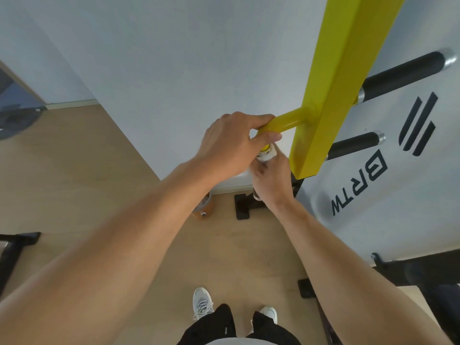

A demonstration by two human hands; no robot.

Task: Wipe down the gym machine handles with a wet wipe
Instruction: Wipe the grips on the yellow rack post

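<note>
A yellow steel post [331, 95] of the gym machine runs down the right half of the view. A yellow bar [286, 122] sticks out from its left side, and my left hand [231, 143] grips the outer part of that bar. Just below, my right hand [270, 175] holds a white wet wipe [267, 155] wrapped round a lower handle, whose chrome end shows above the wipe. Most of that handle is hidden by my hands. Two black foam handles, the upper handle [400, 75] and the lower handle [356, 145], stick out on the post's right side.
White wall fills the background, with a white padded board [373, 195] lettered in black at right. A tan bottle [202, 207] stands on the wooden floor by the black machine foot [245, 206]. Black frame parts lie at the left edge and lower right. My shoes show below.
</note>
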